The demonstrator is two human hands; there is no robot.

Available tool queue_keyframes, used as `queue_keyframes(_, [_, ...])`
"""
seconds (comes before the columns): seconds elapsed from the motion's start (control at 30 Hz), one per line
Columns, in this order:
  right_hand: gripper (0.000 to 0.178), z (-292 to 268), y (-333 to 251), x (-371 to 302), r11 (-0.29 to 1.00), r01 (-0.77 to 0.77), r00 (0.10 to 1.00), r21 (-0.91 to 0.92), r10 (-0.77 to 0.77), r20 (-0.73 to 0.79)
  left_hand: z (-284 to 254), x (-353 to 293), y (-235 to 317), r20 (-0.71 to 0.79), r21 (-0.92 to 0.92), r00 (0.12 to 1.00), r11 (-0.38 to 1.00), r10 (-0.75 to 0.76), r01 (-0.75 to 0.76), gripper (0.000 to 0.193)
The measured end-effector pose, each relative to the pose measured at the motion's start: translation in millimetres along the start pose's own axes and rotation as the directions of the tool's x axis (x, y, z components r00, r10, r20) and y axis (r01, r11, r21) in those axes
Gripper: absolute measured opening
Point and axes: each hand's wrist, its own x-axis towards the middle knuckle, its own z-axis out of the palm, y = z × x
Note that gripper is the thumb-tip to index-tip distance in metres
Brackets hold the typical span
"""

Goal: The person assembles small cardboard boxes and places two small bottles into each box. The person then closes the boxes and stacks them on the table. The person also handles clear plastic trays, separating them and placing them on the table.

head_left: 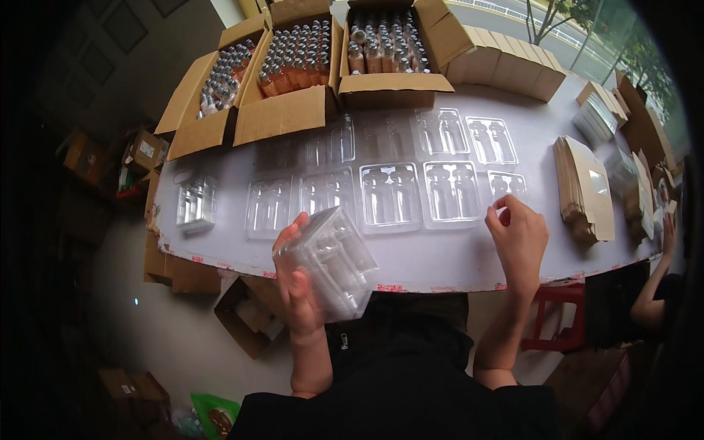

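Note:
My left hand [297,293] grips a stack of clear plastic blister trays [336,268], tilted above the table's near edge. To the right, my right hand [519,238] is closed in a pinch, with thumb and forefinger curled together. It is over the near end of a clear two-cavity tray [507,183], covering part of it. Whether the fingers touch or hold this tray cannot be made out. More single trays, such as one in the middle [390,194] and one beside it [450,191], lie in two rows on the white table [440,257].
Open cartons of bottles [293,70] line the far left and middle. Another tray stack [196,204] stands at left. Flat kraft boxes [583,191] are stacked at right, with pale boxes [506,62] behind. A person's arm [660,257] is at far right, near a red stool [554,315].

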Motion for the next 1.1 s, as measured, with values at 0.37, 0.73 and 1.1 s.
queue_keyframes(0.37, [0.022,19,-5,9,0.995,0.097,0.991,-0.024,-0.099,-0.084,5,-3,1,0.046,0.018,0.997,0.998,-0.064,0.063,0.068])
queue_keyframes(0.73, [0.019,20,-6,8,0.972,0.222,0.969,0.074,-0.212,-0.125,10,-4,3,0.08,0.024,0.991,0.994,-0.105,0.104,0.069])
queue_keyframes(1.1, [0.018,-7,-75,-41,0.519,0.061,0.637,0.853,-0.678,0.367,23,-10,1,0.126,0.172,0.991,0.985,-0.039,0.017,0.069])
